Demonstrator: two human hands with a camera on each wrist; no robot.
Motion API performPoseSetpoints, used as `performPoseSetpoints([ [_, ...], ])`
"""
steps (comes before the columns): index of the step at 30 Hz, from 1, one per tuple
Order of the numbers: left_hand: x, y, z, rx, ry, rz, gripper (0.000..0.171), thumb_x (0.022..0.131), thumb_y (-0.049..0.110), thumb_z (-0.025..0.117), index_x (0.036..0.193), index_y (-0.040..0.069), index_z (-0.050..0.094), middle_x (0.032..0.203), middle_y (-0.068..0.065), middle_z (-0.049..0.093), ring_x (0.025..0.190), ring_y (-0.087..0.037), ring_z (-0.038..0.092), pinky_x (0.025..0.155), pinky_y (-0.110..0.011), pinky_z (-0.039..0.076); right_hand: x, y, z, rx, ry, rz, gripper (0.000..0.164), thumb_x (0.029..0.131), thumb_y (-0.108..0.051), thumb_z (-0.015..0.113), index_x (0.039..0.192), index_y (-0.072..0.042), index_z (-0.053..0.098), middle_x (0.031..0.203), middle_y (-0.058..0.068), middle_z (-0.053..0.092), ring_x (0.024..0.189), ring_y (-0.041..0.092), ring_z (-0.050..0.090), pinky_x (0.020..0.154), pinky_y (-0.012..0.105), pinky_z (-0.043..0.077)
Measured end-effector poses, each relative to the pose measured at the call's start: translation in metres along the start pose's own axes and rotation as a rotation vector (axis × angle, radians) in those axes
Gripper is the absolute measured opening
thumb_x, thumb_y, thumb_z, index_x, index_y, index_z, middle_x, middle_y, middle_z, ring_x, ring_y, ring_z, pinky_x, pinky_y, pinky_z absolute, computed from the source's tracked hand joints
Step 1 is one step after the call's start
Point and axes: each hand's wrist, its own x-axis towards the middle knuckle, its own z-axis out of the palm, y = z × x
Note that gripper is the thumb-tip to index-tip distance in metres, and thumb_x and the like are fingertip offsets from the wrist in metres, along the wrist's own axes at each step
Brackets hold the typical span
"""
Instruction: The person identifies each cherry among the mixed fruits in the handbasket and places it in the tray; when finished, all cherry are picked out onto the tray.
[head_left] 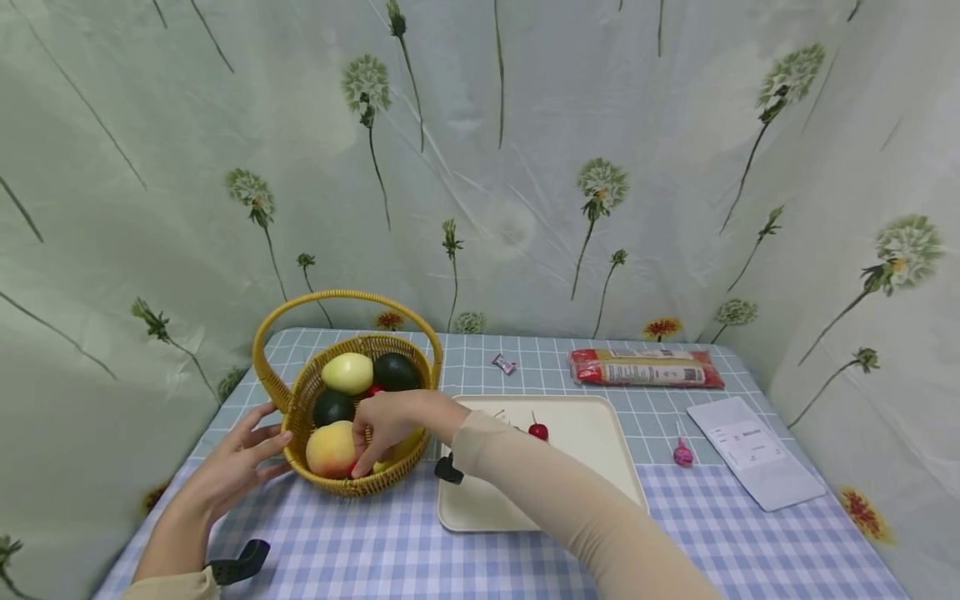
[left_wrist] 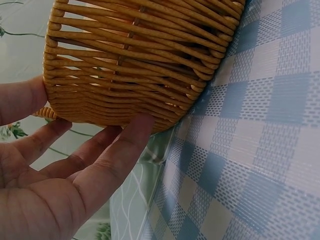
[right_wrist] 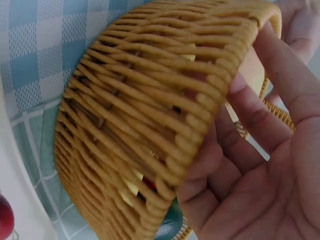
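A yellow wicker basket [head_left: 362, 490] with a tall arched handle stands at the left of the table. Inside lie a peach [head_left: 331, 450], a pale yellow fruit [head_left: 348, 373], a dark green avocado-like fruit [head_left: 397, 372], another dark one [head_left: 333, 407], and some red and yellow pieces. My left hand [head_left: 238, 460] touches the basket's left side with its fingers spread, the fingertips on the weave in the left wrist view. From the right, my right hand [head_left: 381, 423] reaches over the rim into the basket. Its fingertips are at a small red thing [head_left: 361, 470]; the basket's rim hides any grip.
Right of the basket, a cream tray [head_left: 465, 517] holds a red cherry [head_left: 537, 431], partly behind the right sleeve. Behind and beyond lie a small wrapped candy [head_left: 505, 364], a red-and-clear noodle packet [head_left: 647, 368], a pink lollipop [head_left: 682, 454] and a white labelled pouch [head_left: 756, 454].
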Motion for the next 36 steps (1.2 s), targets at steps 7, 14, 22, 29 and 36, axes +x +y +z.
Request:
performPoseSetpoints([
  [7,0.000,-0.001,0.000,-0.006,0.006,0.001,0.084,0.113,0.028,0.057,0.172,0.011,0.000,0.165,-0.032,0.029,0.127,-0.014,0.057,0.107,-0.048,0.060,0.006,-0.011,0.002,-0.099,0.004,0.052,0.033,0.092,-0.042,0.086,0.074,-0.017,0.076,0.073,-0.001,0.073,0.063,0.007,0.064,0.056,0.016,0.048],
  [14,0.000,-0.001,0.000,-0.004,0.009,0.002,0.084,0.113,0.029,0.057,0.172,0.011,0.000,0.165,-0.032,0.029,0.128,-0.015,0.056,0.107,-0.049,0.060,0.008,-0.017,-0.001,-0.188,-0.022,0.067,0.031,0.093,-0.043,0.085,0.076,-0.017,0.079,0.074,-0.003,0.075,0.066,0.007,0.067,0.058,0.017,0.052],
  [22,-0.001,-0.003,-0.001,-0.021,-0.002,0.013,0.083,0.113,0.028,0.058,0.171,0.010,0.001,0.163,-0.032,0.030,0.120,-0.006,0.058,0.104,-0.044,0.062,0.002,-0.015,-0.004,-0.117,0.010,0.052,0.018,0.092,-0.031,0.087,0.082,-0.020,0.076,0.079,-0.007,0.077,0.067,0.007,0.075,0.066,0.015,0.056],
  [29,-0.001,-0.003,0.000,-0.032,-0.010,0.019,0.084,0.113,0.028,0.057,0.171,0.009,-0.001,0.164,-0.033,0.028,0.118,-0.005,0.058,0.102,-0.041,0.062,-0.003,-0.009,-0.012,-0.093,0.034,-0.052,0.011,0.092,-0.019,0.083,0.089,-0.017,0.073,0.085,-0.009,0.072,0.068,0.008,0.075,0.066,0.015,0.057],
  [36,-0.001,-0.002,0.000,-0.025,-0.009,0.013,0.083,0.114,0.028,0.056,0.172,0.010,-0.001,0.165,-0.033,0.028,0.120,-0.006,0.058,0.104,-0.044,0.062,-0.015,-0.002,-0.019,-0.198,0.090,-0.140,0.013,0.092,-0.024,0.083,0.095,-0.019,0.072,0.081,-0.010,0.067,0.068,0.001,0.060,0.064,0.013,0.050],
])
